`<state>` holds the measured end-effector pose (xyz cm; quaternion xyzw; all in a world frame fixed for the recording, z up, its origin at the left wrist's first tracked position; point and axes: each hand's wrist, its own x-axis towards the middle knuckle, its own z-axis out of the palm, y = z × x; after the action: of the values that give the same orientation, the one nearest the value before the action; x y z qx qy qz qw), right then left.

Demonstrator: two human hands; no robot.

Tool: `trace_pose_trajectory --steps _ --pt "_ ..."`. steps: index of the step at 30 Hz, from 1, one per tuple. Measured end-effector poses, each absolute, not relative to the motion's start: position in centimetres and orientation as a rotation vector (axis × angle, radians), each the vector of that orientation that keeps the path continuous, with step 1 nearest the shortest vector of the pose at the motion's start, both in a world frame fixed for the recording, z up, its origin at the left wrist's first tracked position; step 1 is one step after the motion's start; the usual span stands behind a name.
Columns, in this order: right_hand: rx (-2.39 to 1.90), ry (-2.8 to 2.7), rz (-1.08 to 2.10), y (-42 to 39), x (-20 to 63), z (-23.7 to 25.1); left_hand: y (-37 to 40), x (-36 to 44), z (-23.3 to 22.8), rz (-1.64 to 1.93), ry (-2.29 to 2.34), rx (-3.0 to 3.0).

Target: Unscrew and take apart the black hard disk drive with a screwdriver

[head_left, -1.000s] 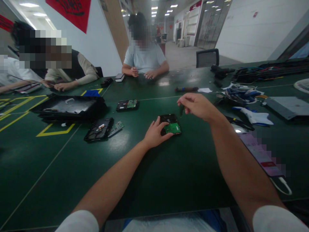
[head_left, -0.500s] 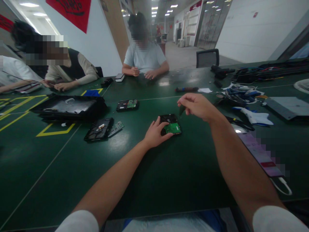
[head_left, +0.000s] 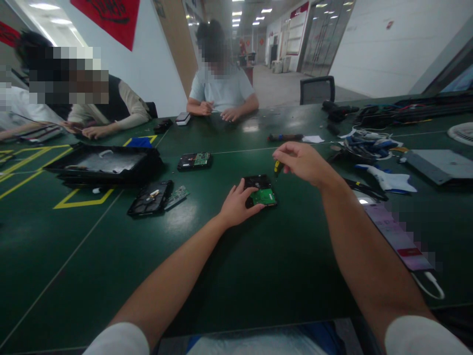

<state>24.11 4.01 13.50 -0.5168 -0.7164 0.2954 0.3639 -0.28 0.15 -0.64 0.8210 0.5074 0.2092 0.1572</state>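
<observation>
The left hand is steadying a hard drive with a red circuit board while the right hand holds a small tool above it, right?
Not quite: the head view shows the circuit board is green, not red. The left hand does steady the hard drive, and the right hand holds a small tool above it.

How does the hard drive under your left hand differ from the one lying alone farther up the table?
The near hard drive is pinned by the left hand, with the right hand holding a screwdriver above it; the far hard drive lies untouched. The near one looks roughly square on to the camera, the far one lies crosswise. Both are black, with a green circuit board facing up.
</observation>
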Motion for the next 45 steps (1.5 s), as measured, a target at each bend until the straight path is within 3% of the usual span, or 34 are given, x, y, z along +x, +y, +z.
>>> trace_pose_trajectory --steps 5,13,22,30,45 --pt "-1.27 -1.869 0.863 3.91 24.15 13.51 0.13 -0.27 -0.59 0.599 1.442 2.356" --pt "-1.361 -1.848 0.704 4.02 24.14 13.36 0.07 -0.27 -0.54 0.598 1.449 2.348" --pt "-1.266 -1.838 0.921 4.19 23.98 13.3 0.06 -0.17 -0.41 0.602 1.448 2.36" --pt "-1.345 -1.824 0.753 4.06 24.04 13.42 -0.03 -0.17 -0.3 0.601 1.447 2.348" --pt "-1.24 -1.774 1.024 3.86 23.94 13.66 -0.01 -0.23 -0.34 0.606 1.438 2.36"
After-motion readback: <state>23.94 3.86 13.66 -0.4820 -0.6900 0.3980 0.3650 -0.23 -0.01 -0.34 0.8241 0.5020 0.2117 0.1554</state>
